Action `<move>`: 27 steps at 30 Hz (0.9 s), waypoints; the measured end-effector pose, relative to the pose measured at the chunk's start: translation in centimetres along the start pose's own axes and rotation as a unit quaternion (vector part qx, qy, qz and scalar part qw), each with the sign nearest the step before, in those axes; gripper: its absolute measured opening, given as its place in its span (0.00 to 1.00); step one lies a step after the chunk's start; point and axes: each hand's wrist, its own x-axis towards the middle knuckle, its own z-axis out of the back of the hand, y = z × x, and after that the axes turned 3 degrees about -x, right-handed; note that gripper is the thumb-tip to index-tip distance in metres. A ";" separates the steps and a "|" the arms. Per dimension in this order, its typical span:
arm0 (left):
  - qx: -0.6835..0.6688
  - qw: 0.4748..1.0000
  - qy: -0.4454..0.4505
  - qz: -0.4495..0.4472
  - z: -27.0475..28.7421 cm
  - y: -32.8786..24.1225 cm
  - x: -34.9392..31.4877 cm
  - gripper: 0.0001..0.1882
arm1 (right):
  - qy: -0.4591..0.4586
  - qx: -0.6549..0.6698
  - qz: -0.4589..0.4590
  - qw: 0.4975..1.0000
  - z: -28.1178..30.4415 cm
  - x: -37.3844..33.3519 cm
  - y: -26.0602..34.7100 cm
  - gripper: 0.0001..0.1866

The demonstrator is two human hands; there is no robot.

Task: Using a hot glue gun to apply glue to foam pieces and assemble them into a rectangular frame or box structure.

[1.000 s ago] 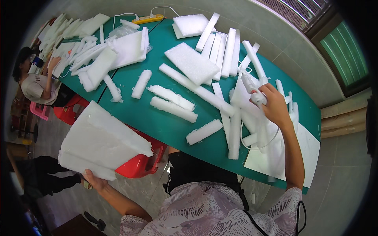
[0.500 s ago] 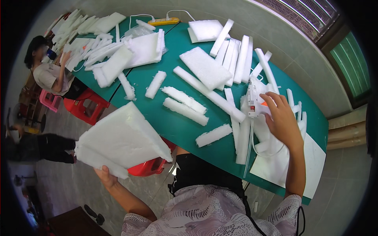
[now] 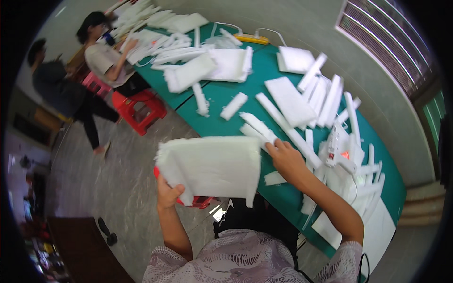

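My left hand (image 3: 168, 192) grips a white foam panel (image 3: 212, 165) by its lower left corner, thumb on the near face. The panel is held upright over the floor in front of me, with a thicker strip along its left side and another down its right edge. My right hand (image 3: 285, 160) reaches over the table, its bent fingers closed on the near end of a rough white foam strip (image 3: 257, 125). A second strip lies against that one, partly hidden by the panel. To the right, a white glue gun (image 3: 334, 148) with an orange trigger rests on foam pieces.
Foam slabs (image 3: 290, 101) and long strips (image 3: 288, 127) cover much of the green table (image 3: 214, 99). A yellow power strip (image 3: 251, 38) lies at the back. At the far left a person (image 3: 111, 61) sits on a red stool (image 3: 137, 113); another person (image 3: 66, 89) stands behind.
My right hand has left the glue gun and moved left to the foam strips. The panel has swung right and turned more upright in my left hand. My view has shifted left.
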 end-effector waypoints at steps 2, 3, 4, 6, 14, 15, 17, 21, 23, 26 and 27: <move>-0.016 0.993 0.097 0.066 -0.1 -0.5 -0.3 0.46 | -0.039 0.066 -0.009 0.997 2.2 -0.6 -0.1 0.25; -0.015 0.994 0.088 0.060 -0.6 -0.8 -0.3 0.46 | -0.038 0.133 -0.003 0.990 4.1 -1.2 -0.7 0.26; -0.014 0.992 0.113 0.062 -1.1 -1.1 -0.2 0.45 | -0.035 0.198 0.000 0.980 6.5 -1.8 -1.1 0.26; -0.009 0.989 0.131 0.066 -1.2 -1.3 -0.3 0.45 | 0.046 0.328 -0.092 0.939 11.2 -2.5 -1.1 0.26; -0.043 0.968 0.221 0.107 -4.3 -0.2 0.3 0.45 | -0.034 0.372 0.016 0.927 16.7 -3.1 0.0 0.20; -0.043 0.968 0.223 0.108 -4.8 -0.3 0.3 0.45 | -0.028 0.371 0.022 0.928 16.7 -3.0 0.3 0.19; -0.060 0.963 0.231 0.124 -5.6 -0.5 0.3 0.44 | -0.032 0.367 0.037 0.929 16.4 -2.8 0.7 0.18; -0.063 0.952 0.262 0.141 -5.7 -0.2 0.1 0.44 | -0.010 0.382 0.020 0.924 16.4 -3.0 1.2 0.19; -0.065 0.948 0.276 0.144 -5.8 -0.2 0.1 0.44 | -0.001 0.383 0.020 0.924 16.2 -3.2 1.3 0.19; -0.075 0.949 0.271 0.146 -6.0 -0.3 -0.2 0.44 | 0.004 0.406 0.015 0.914 16.0 -3.6 1.5 0.18; -0.076 0.947 0.274 0.147 -6.1 -0.2 -0.1 0.44 | 0.003 0.406 0.011 0.914 15.8 -3.7 1.4 0.18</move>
